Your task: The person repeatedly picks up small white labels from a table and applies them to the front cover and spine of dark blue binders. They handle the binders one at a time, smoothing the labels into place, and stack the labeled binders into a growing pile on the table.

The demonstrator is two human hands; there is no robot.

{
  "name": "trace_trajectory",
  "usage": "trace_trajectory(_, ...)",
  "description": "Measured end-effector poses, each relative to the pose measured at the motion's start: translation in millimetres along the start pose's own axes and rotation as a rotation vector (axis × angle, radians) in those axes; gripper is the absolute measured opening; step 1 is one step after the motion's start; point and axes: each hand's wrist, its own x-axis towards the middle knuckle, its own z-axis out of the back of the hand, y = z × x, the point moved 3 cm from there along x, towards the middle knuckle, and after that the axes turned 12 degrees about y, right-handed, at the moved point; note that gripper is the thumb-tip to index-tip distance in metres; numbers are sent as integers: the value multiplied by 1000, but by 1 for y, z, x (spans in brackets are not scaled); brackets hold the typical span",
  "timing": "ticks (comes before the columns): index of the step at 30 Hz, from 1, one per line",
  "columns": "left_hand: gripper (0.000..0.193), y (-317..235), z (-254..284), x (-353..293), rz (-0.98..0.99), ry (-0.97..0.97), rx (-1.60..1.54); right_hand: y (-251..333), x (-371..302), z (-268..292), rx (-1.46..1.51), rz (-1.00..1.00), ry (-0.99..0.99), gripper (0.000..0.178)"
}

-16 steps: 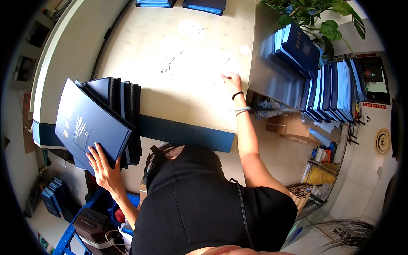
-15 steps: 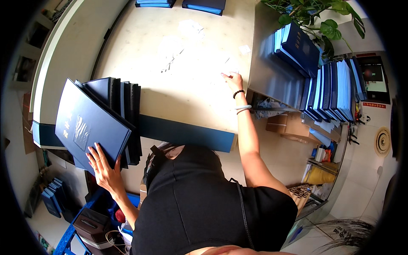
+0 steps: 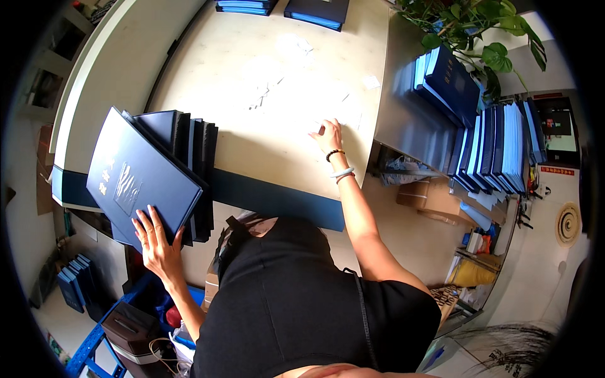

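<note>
A dark blue album-like folder (image 3: 138,173) with gold lettering and a clear pocket on its cover leans tilted against a stack of similar folders (image 3: 200,157) at the left end of the table. My left hand (image 3: 159,249) rests on the lower part of that cover, fingers stretched out and thumb along its edge. Over the pale tabletop, my right hand (image 3: 328,134) has its fingers curled together in a pinch. Whatever they hold, if anything, is too small to make out. Small white slips (image 3: 295,47) and thin dark scraps (image 3: 261,97) lie beyond it.
Blue folders (image 3: 315,14) lie at the table's far edge. More folders (image 3: 488,148) stand in a row on the right, beside a metal surface (image 3: 413,107) and a leafy plant (image 3: 498,57). A cardboard box (image 3: 432,198) sits below. Lower left are a blue frame (image 3: 94,346) and a brown case (image 3: 135,334).
My right hand has moved left and slightly nearer across the tabletop, its fingers curling more. My left hand stays on the folder. The whole view has shifted slightly.
</note>
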Motion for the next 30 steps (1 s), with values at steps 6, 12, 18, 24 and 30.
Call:
trace_trajectory(6,83,-12,12,-2,-96,-33,-63,58,2,13,697,80,182,15)
trace_trajectory(12,78,-44,20,1,-33,-45,-56,290,-36,85,1077,464,487,23)
trace_trajectory(18,78,-52,12,0,50,-112,-174,406,-45,64,732,707,412,42)
trace_trajectory(24,82,-50,11,-1,50,-101,-193,427,-41,39,549,646,735,50)
trace_trajectory(30,87,-48,8,-3,56,-102,-207,435,-34,47,513,648,508,44)
